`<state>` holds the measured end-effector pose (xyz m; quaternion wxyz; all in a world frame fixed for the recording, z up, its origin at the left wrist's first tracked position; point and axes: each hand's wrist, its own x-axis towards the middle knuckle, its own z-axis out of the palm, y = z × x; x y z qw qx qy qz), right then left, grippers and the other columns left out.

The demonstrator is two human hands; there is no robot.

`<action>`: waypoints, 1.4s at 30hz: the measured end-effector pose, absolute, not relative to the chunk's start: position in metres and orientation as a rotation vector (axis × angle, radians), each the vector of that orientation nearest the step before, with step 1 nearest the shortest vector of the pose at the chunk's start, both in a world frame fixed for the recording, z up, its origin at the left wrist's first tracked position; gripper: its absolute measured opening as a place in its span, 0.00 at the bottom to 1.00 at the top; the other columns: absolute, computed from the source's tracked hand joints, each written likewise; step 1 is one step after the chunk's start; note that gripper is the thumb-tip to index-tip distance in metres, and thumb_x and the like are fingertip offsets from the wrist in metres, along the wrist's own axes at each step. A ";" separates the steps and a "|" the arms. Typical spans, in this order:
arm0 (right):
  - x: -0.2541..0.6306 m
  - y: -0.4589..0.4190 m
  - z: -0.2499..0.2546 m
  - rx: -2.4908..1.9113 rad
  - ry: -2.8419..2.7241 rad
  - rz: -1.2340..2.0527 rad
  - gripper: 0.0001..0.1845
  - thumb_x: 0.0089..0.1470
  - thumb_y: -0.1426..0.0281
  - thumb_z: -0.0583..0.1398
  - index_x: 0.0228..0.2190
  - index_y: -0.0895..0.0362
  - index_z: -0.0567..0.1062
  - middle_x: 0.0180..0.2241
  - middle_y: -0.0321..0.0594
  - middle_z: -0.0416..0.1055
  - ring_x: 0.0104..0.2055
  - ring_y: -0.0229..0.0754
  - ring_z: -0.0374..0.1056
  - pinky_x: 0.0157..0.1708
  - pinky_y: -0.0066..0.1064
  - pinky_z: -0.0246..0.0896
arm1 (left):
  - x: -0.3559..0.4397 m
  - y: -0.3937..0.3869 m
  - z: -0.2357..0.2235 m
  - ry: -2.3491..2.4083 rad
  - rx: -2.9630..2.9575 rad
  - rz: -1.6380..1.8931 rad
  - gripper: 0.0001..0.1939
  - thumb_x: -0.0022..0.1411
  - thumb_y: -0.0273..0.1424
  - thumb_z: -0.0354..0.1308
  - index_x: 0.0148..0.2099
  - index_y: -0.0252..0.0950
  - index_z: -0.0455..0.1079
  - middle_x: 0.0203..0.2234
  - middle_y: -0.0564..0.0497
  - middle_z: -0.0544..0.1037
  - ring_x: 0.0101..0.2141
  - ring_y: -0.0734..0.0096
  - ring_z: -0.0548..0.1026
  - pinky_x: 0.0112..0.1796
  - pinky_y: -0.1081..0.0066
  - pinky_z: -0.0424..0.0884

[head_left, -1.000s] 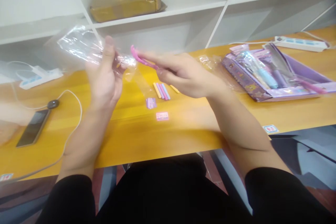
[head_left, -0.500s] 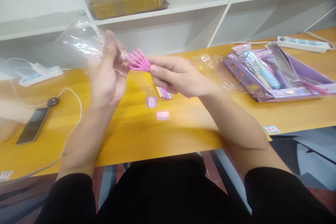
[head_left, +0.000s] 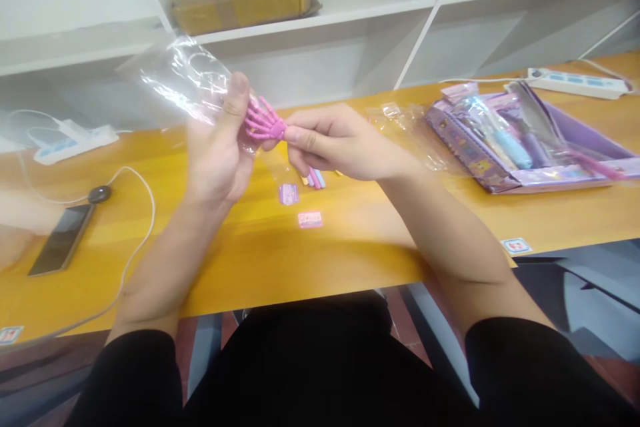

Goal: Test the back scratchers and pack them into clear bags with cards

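My right hand (head_left: 340, 142) pinches a pink skeleton-hand-shaped piece (head_left: 265, 121) by its wrist end, between thumb and fingers. The piece's spread fingers point left and reach my left hand (head_left: 217, 147). That hand is closed on a crinkled clear plastic bag (head_left: 180, 83), which sticks out to the upper left; its fingers are partly hidden behind the bag and palm. Below the hands lie a small purple card (head_left: 289, 194) and a small pink card (head_left: 311, 219). Several pastel sticks (head_left: 315, 178) show partly under my right hand.
At right stands a purple display box (head_left: 480, 153) with packaged items, beside loose clear wrappers (head_left: 405, 130). A phone (head_left: 63, 240), a white cable and a power strip (head_left: 75, 145) are at left, near another person's blurred arm (head_left: 30, 213). A taped carton (head_left: 245, 0) sits on the shelf.
My left hand and the plastic bag have moved right, closer to my right hand. The bag's end now overlaps the pink piece's fingers more. My right hand has barely shifted.
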<state>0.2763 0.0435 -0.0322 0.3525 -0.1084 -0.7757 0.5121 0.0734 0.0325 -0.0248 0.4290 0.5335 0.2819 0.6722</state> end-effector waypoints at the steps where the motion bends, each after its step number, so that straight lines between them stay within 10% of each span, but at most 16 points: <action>1: 0.276 0.043 -0.032 -0.302 -2.002 1.322 0.27 0.79 0.48 0.63 0.49 0.61 0.80 0.27 0.31 0.73 0.20 0.27 0.55 0.19 0.24 0.44 | 0.074 0.032 -0.025 0.702 1.329 1.687 0.29 0.59 0.59 0.81 0.33 0.43 0.73 0.27 0.53 0.74 0.27 0.70 0.74 0.27 0.68 0.71; 15: 0.277 0.045 -0.037 -0.494 -2.005 1.177 0.48 0.79 0.48 0.64 0.80 0.56 0.46 0.35 0.32 0.81 0.21 0.31 0.65 0.21 0.26 0.55 | 0.069 0.033 -0.027 0.710 1.324 1.537 0.25 0.56 0.49 0.86 0.34 0.41 0.76 0.31 0.52 0.81 0.33 0.68 0.83 0.34 0.71 0.78; 23: 0.274 0.039 -0.036 -0.590 -1.963 1.130 0.48 0.78 0.51 0.66 0.81 0.55 0.48 0.34 0.31 0.80 0.23 0.32 0.68 0.23 0.25 0.59 | 0.078 0.032 -0.032 0.704 1.313 1.476 0.24 0.56 0.49 0.87 0.34 0.39 0.79 0.29 0.52 0.81 0.31 0.69 0.80 0.32 0.72 0.77; 27: 0.277 0.039 -0.034 -0.660 -2.011 1.054 0.37 0.77 0.46 0.65 0.71 0.57 0.65 0.30 0.30 0.78 0.22 0.32 0.64 0.23 0.26 0.54 | 0.075 0.034 -0.031 0.680 1.332 1.621 0.24 0.56 0.52 0.86 0.34 0.41 0.81 0.31 0.52 0.82 0.28 0.73 0.77 0.29 0.71 0.74; 32: 0.283 0.040 -0.025 -0.740 -2.134 0.838 0.36 0.77 0.37 0.58 0.37 0.57 0.76 0.26 0.33 0.69 0.26 0.33 0.58 0.27 0.29 0.52 | 0.052 0.032 -0.012 0.652 1.321 1.844 0.24 0.63 0.54 0.79 0.39 0.39 0.81 0.34 0.53 0.80 0.33 0.74 0.77 0.32 0.71 0.72; 42: 0.282 0.043 -0.025 -0.755 -2.136 0.755 0.39 0.78 0.36 0.55 0.31 0.57 0.75 0.24 0.31 0.59 0.27 0.34 0.51 0.30 0.33 0.45 | 0.047 0.036 -0.011 0.654 1.249 1.837 0.27 0.64 0.59 0.74 0.40 0.38 0.81 0.38 0.53 0.81 0.38 0.73 0.78 0.38 0.69 0.78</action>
